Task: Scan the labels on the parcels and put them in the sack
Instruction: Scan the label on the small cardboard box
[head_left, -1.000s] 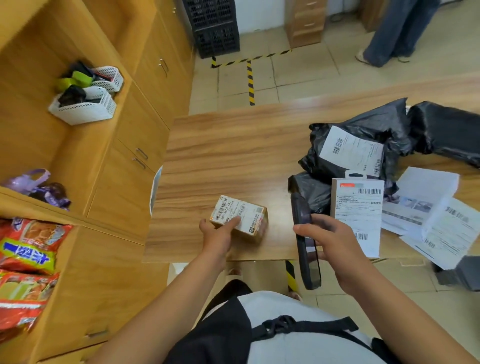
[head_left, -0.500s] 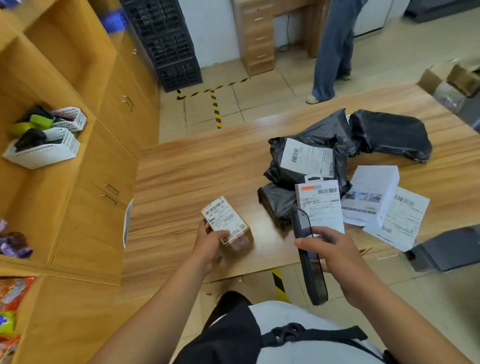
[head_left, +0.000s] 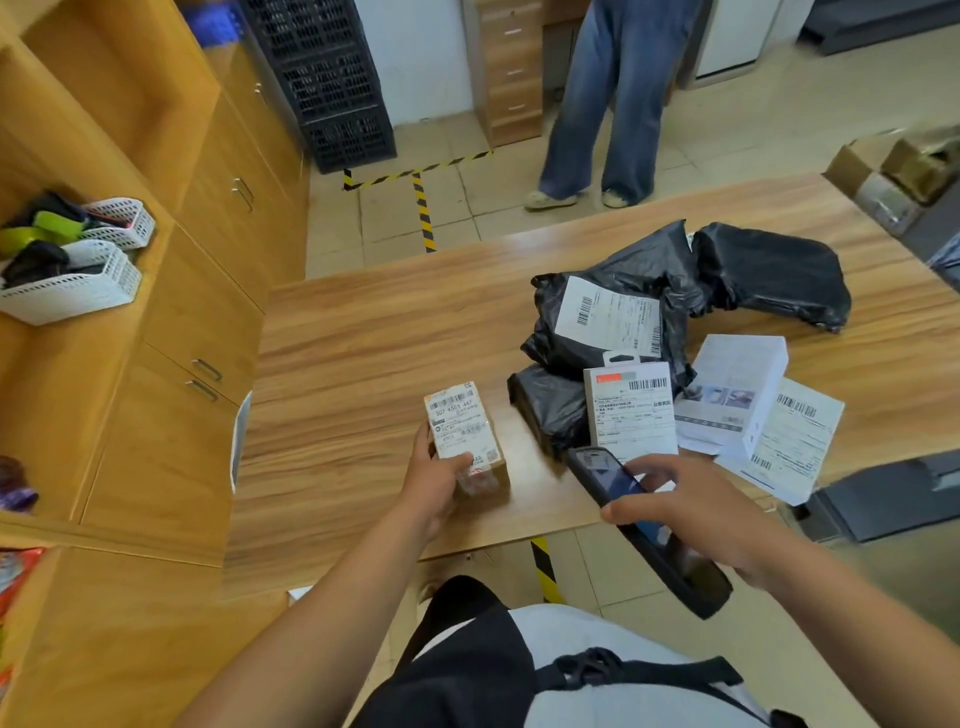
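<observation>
A small brown box (head_left: 464, 434) with a white barcode label on top rests near the front edge of the wooden table (head_left: 363, 343). My left hand (head_left: 435, 480) grips its near end. My right hand (head_left: 685, 506) holds a black handheld scanner (head_left: 649, 530) just right of the box, screen up, over the table's edge. Behind the scanner lies a pile of parcels: black plastic bags (head_left: 769, 270), one with a white label (head_left: 608, 317), a flat white labelled pack (head_left: 631, 413), a white box (head_left: 737, 392) and a white envelope (head_left: 789, 441). No sack is in view.
Wooden cabinets and shelves (head_left: 171, 322) line the left, holding white baskets (head_left: 78, 280). A person in blue jeans (head_left: 608, 104) stands beyond the table. Black crates (head_left: 322, 78) stand at the back. Cardboard boxes (head_left: 904, 171) sit at the far right, a dark object (head_left: 883, 499) below the table's right end.
My left hand has turned the small box so its label runs lengthwise toward me. The scanner in my right hand has tilted flatter, screen up. My head has lifted, showing more of the room.
</observation>
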